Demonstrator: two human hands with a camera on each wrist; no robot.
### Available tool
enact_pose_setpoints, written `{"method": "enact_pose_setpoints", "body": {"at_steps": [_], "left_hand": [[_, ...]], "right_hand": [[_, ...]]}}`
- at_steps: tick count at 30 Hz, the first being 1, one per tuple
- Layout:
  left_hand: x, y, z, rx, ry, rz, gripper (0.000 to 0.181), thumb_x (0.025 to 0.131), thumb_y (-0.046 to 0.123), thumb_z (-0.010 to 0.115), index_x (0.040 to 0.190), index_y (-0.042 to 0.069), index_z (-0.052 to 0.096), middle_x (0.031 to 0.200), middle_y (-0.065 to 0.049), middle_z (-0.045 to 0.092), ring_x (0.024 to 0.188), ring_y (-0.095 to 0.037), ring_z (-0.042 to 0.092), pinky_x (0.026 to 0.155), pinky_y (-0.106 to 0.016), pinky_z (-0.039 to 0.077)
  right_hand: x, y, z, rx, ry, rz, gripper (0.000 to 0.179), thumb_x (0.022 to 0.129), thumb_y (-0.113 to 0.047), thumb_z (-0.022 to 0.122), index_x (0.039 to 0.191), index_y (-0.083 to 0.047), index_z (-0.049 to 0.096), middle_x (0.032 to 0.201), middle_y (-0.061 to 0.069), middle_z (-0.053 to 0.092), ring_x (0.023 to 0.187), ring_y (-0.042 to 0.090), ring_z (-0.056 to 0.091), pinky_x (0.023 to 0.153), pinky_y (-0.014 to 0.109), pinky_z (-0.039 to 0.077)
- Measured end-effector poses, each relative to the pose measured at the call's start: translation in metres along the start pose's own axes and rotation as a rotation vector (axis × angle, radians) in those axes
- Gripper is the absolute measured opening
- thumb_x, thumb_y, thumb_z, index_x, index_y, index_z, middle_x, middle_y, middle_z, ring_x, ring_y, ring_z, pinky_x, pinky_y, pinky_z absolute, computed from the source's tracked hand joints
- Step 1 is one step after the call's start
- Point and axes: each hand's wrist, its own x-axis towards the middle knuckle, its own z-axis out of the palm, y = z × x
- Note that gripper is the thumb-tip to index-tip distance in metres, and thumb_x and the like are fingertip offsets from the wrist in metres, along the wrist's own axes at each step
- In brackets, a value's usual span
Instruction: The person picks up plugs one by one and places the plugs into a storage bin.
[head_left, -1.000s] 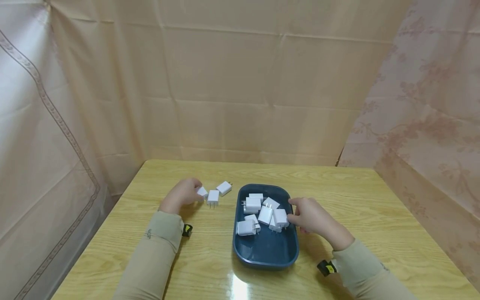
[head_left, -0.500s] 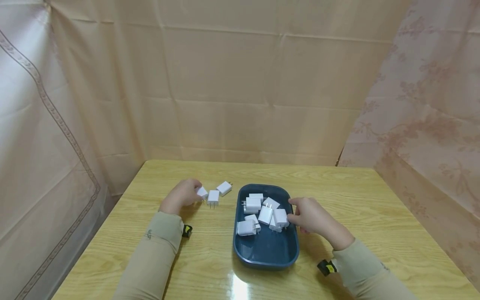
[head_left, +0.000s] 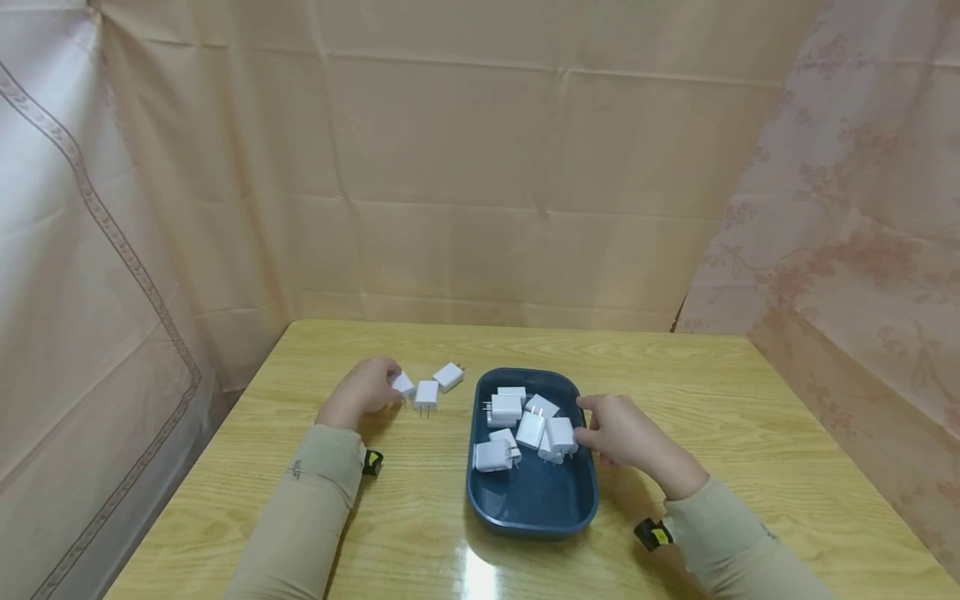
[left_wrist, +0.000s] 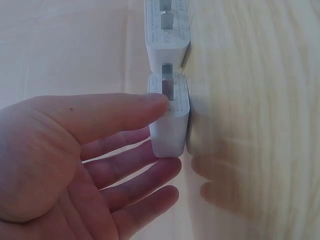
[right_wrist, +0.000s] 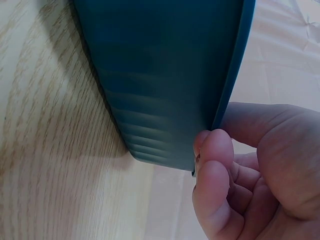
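At the left of the table, my left hand (head_left: 360, 392) pinches a white plug-in charger (head_left: 403, 384). In the left wrist view the thumb lies across the charger's prong side (left_wrist: 170, 125), and the fingers reach behind it. A second charger (head_left: 427, 394) lies right beside the held one, and a third charger (head_left: 448, 377) rests just behind. My right hand (head_left: 622, 429) grips the right rim of a dark blue plastic bin (head_left: 532, 508). Seen from the right wrist, the thumb goes over the rim and curled fingertips (right_wrist: 212, 177) touch the outer wall.
Several white chargers (head_left: 531, 430) are heaped in the back and middle of the bin. The wooden table (head_left: 420, 517) carries everything. A beige cloth (head_left: 480, 167) hangs behind it, with patterned cloth on both sides.
My left hand and the charger in it have shifted very slightly to the left. The right hand and the bin are practically still.
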Motion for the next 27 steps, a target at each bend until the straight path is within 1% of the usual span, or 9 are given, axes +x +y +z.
{"method": "enact_pose_setpoints", "body": {"at_steps": [7,13,16,18,27], "left_hand": [[-0.002,-0.002,-0.002,-0.011,-0.001,-0.021,0.038,0.090,0.007,0.074,0.125,-0.003,0.067,0.113,-0.014,0.067,0.089,-0.025,0.059,0.083,-0.043,0.050],[-0.002,-0.003,-0.004,-0.011,0.016,-0.003,0.040,0.089,0.009,0.075,0.126,-0.004,0.066,0.113,-0.015,0.068,0.088,-0.025,0.060,0.083,-0.044,0.051],[-0.003,0.000,-0.006,-0.028,0.015,-0.010,0.040,0.090,0.010,0.075,0.126,-0.004,0.066,0.113,-0.015,0.068,0.089,-0.025,0.060,0.083,-0.044,0.051],[-0.004,0.001,-0.006,-0.033,0.015,-0.002,0.040,0.090,0.010,0.075,0.126,-0.004,0.066,0.112,-0.015,0.068,0.089,-0.025,0.061,0.083,-0.044,0.052],[-0.006,0.010,-0.010,-0.035,0.039,0.035,0.045,0.090,0.014,0.075,0.130,-0.004,0.064,0.116,-0.016,0.068,0.098,-0.026,0.063,0.092,-0.048,0.051]], "right_hand": [[0.002,0.000,0.001,-0.004,0.003,0.002,0.055,0.092,-0.010,0.072,0.142,0.005,0.054,0.065,0.005,0.060,0.045,0.019,0.056,0.046,0.030,0.046],[0.002,0.000,0.001,-0.007,0.010,-0.010,0.054,0.092,-0.009,0.071,0.142,0.005,0.055,0.064,0.005,0.059,0.044,0.018,0.056,0.046,0.030,0.046],[0.001,0.000,0.001,-0.007,0.009,-0.008,0.054,0.092,-0.009,0.071,0.141,0.005,0.055,0.064,0.005,0.059,0.044,0.018,0.056,0.046,0.030,0.046],[0.001,0.000,0.001,-0.008,0.007,-0.006,0.054,0.092,-0.009,0.071,0.142,0.005,0.055,0.064,0.005,0.059,0.045,0.018,0.056,0.046,0.030,0.045],[0.002,-0.001,0.000,-0.010,0.000,0.009,0.055,0.092,-0.011,0.072,0.143,0.004,0.054,0.064,0.006,0.059,0.045,0.019,0.056,0.045,0.029,0.044]]}}
